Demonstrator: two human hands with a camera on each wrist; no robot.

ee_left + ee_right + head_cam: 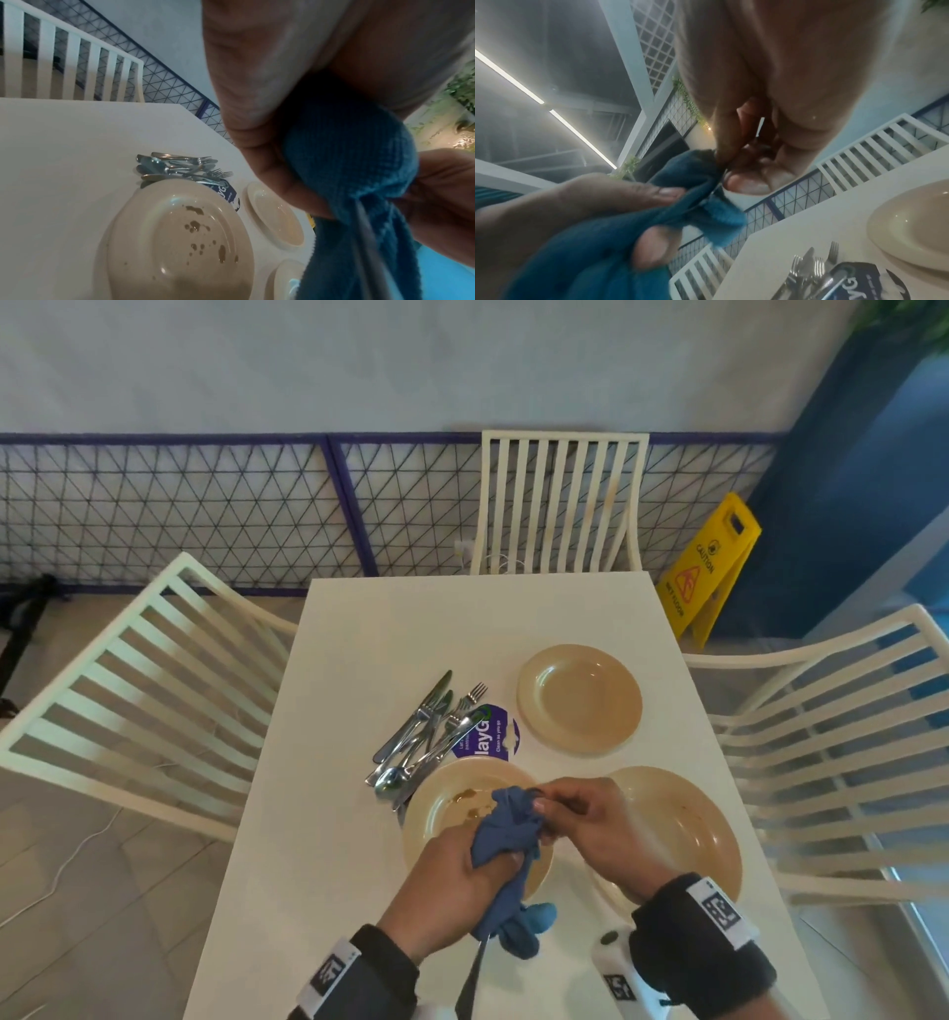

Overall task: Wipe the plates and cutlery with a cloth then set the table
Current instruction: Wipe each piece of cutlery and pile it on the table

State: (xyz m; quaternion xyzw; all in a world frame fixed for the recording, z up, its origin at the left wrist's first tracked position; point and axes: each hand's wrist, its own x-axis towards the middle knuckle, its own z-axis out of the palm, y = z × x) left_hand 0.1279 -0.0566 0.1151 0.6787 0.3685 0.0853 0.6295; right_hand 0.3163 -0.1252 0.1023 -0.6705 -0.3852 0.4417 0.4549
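Observation:
My left hand (pixel 490 862) grips a bunched blue cloth (pixel 508 829) wrapped round a long metal piece of cutlery (pixel 472 973), whose dark end hangs down toward me. My right hand (pixel 539 803) pinches the cloth's upper end between thumb and fingers (pixel 746 182). Both hands hover over a beige plate (pixel 441 809) with brown stains (pixel 195 227). A second stained plate (pixel 688 824) lies under my right wrist. Clean stacked plates (pixel 580 698) sit farther back. A pile of knives, forks and spoons (pixel 426 737) lies left of them.
A round purple sticker (pixel 495 734) lies partly under the cutlery on the white table (pixel 359 660). White slatted chairs stand at the left (pixel 138 680), far side (pixel 560 500) and right (pixel 832 742). A yellow wet-floor sign (pixel 708 567) stands beyond the far right corner.

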